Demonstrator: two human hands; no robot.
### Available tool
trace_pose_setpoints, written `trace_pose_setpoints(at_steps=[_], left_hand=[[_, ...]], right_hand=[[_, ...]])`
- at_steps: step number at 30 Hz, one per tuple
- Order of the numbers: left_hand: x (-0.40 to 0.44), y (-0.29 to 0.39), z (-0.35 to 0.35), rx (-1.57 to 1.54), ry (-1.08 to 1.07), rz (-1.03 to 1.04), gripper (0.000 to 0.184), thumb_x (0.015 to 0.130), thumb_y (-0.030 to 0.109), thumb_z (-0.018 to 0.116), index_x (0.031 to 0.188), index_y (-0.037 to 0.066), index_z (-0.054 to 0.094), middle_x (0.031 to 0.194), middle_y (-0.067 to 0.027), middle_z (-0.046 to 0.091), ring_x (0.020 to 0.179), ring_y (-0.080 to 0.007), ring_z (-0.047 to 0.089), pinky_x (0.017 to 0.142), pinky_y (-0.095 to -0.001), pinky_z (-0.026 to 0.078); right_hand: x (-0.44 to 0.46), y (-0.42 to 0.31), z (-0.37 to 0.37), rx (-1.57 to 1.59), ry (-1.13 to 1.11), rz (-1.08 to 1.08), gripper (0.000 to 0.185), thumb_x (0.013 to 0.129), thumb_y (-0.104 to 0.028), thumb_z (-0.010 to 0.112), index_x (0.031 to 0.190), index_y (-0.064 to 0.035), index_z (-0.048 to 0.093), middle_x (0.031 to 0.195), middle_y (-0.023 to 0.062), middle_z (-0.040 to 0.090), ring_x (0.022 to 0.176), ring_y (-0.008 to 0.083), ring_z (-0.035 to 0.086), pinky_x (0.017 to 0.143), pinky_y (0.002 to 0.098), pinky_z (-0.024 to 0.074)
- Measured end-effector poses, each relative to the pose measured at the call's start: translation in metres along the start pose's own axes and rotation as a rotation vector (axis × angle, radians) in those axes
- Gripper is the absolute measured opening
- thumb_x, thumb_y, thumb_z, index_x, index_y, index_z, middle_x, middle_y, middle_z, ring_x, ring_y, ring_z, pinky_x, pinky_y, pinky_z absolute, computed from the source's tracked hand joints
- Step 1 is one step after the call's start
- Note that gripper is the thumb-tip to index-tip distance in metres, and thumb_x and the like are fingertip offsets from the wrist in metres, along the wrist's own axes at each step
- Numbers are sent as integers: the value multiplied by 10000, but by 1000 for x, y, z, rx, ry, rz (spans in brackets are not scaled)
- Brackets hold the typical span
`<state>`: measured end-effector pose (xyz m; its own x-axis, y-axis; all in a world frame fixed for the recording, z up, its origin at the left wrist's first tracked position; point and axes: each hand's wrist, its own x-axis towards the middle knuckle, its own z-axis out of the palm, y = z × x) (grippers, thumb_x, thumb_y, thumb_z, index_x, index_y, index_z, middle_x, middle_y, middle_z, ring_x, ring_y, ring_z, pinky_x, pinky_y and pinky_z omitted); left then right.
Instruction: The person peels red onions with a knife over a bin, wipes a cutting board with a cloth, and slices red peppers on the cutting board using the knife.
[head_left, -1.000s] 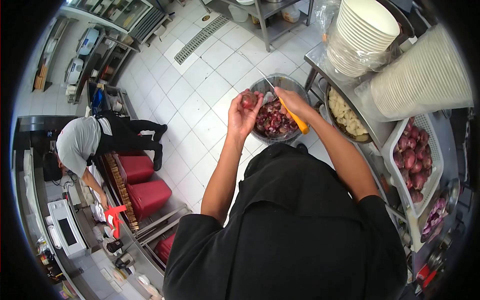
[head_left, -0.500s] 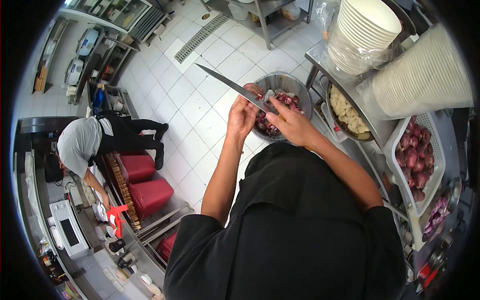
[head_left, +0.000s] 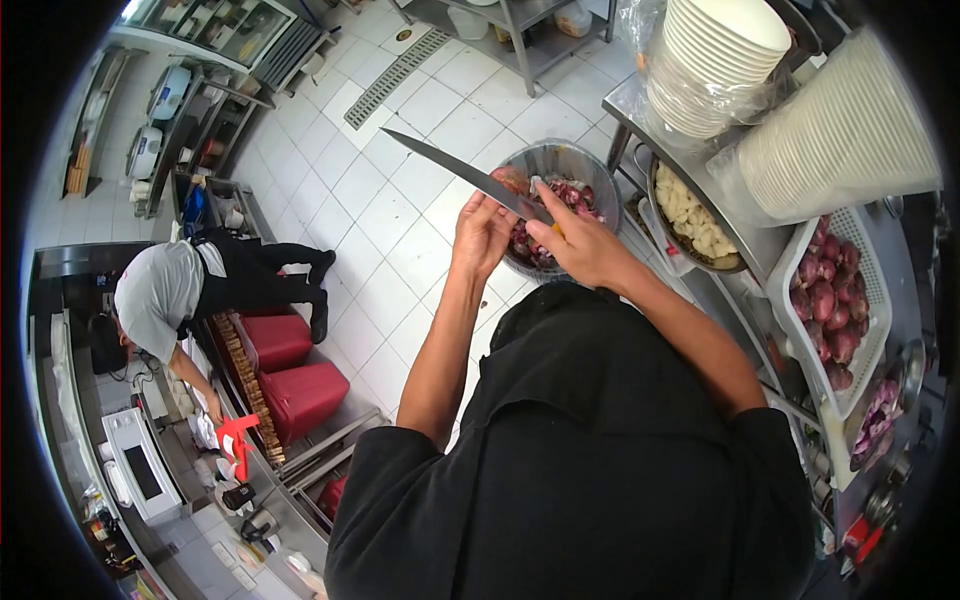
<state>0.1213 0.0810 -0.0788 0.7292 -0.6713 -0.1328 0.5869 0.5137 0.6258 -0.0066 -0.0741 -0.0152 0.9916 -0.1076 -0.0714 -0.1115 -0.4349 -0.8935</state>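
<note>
My right hand [head_left: 578, 240] grips the handle of a long knife [head_left: 455, 168], of which only a bit of orange shows. The blade points up and to the left. My left hand [head_left: 482, 232] holds a red onion [head_left: 511, 180] just beyond the blade, which crosses over my left fingertips and hides part of the onion. Under both hands stands a round grey bucket [head_left: 606, 180] lined with plastic, with red and purple onion peels and pieces [head_left: 578, 199] in it.
On the right are a crate of red onions [head_left: 826, 306], a pan of pale peeled pieces [head_left: 690, 222], a bowl of purple pieces [head_left: 877, 420] and stacked white containers [head_left: 840, 130]. A person [head_left: 160, 295] bends over the left counter near red bins [head_left: 305, 398].
The knife has swung from pointing up over the bucket to lying across the onion, its tip out to the left. My right hand has moved left, closer to my left hand.
</note>
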Motion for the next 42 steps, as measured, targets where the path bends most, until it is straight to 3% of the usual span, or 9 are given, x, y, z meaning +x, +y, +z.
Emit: trace_pose_setpoints(at_steps=[7, 22, 28, 31, 33, 35, 37, 40, 42], left_hand=[[-8, -11, 9, -74, -9, 18, 357, 978, 148, 618, 1290, -10, 546, 1205, -96, 651, 1100, -204, 628, 973, -365, 511], [-6, -2, -13, -36, -82, -78, 390, 965, 220, 646, 1265, -12, 557, 1259, -95, 626, 1160, -200, 598, 995, -373, 499], [-7, -14, 5, -47, -11, 50, 361, 973, 179, 634, 1280, 7, 556, 1236, -96, 628, 1144, -190, 590, 1003, -364, 482], [-2, -14, 1, -12, -7, 41, 366, 974, 167, 632, 1292, 4, 550, 1241, -86, 623, 1125, -198, 597, 983, -371, 493], [-1, -11, -7, 33, -29, 18, 500, 944, 245, 676, 1342, -14, 520, 1251, -101, 628, 1128, -207, 611, 1007, -380, 489], [1, -7, -19, 29, -49, -16, 521, 933, 240, 687, 1353, -14, 513, 1264, -110, 622, 1153, -226, 603, 1027, -407, 480], [1, -4, -24, 29, -61, -44, 563, 919, 225, 699, 1375, -28, 487, 1298, -128, 602, 1198, -256, 587, 1064, -450, 459], [3, 3, -20, -2, -95, -107, 557, 930, 202, 683, 1380, -47, 469, 1328, -147, 581, 1220, -270, 575, 1084, -462, 444], [7, 6, -17, 62, -17, -132, 560, 920, 156, 683, 1382, -64, 455, 1283, -152, 592, 1187, -261, 589, 1058, -455, 473]], right_hand=[[9, -8, -3, -145, -23, 20, 659, 998, -418, 471, 1470, 22, 336, 839, 321, 658, 802, 501, 648, 737, 551, 491], [18, -9, -5, -254, -42, -51, 655, 983, -390, 502, 1505, -46, 304, 710, 272, 647, 708, 478, 646, 677, 555, 482], [26, -8, 5, -196, 36, -8, 531, 994, -374, 490, 1433, -94, 384, 656, 240, 632, 673, 469, 640, 649, 564, 472], [28, -4, 8, -150, 78, -29, 471, 1002, -374, 473, 1382, -101, 423, 690, 281, 619, 662, 485, 628, 622, 564, 465], [38, 12, 20, -4, 203, -197, 460, 1005, -395, 471, 1341, -79, 467, 664, 244, 610, 568, 410, 623, 540, 503, 464], [41, 26, 23, 209, 146, -87, 461, 1010, -418, 466, 1299, -62, 511, 640, 187, 587, 488, 311, 588, 466, 426, 446], [34, 11, 4, 468, -92, 313, 474, 1016, -445, 458, 1257, -48, 554, 616, 111, 550, 421, 187, 525, 399, 333, 413], [35, 5, -5, 631, -143, 373, 500, 1020, -477, 448, 1235, -47, 584, 600, 12, 471, 431, 72, 424, 378, 237, 367], [38, 8, -6, 626, -136, 390, 495, 1021, -484, 444, 1239, -61, 581, 602, 23, 484, 417, 85, 417, 372, 248, 358]])
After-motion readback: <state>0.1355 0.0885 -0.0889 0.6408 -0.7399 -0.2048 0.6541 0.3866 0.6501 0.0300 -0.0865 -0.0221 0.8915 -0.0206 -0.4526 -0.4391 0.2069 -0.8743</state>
